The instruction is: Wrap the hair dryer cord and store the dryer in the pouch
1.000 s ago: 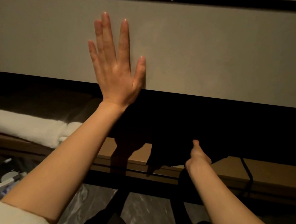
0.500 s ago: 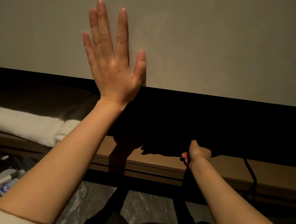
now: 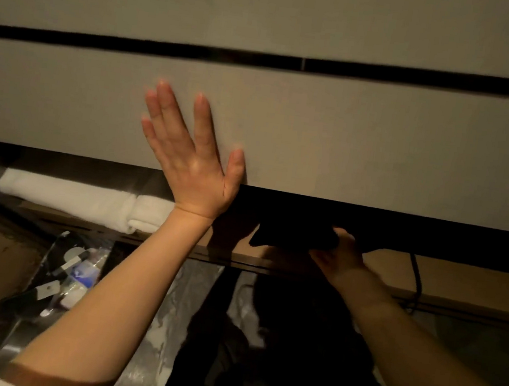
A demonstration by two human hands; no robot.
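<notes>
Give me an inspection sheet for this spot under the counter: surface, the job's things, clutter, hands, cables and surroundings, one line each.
Surface: wooden shelf under a pale panel; marbled floor below.
Job's things: dark object, likely the pouch, gripped at the shelf's edge; too dark to identify. Dryer not seen.
Clutter: folded white towels on the shelf at left; tray of small toiletry packets lower left.
Hands: left hand spread flat on the panel; right hand closed on the dark object.
Cables: one black cord hanging over the shelf edge at right; its ends are not visible.
Surroundings: dim light, dark recess behind the shelf, black strip across the panel above.
</notes>
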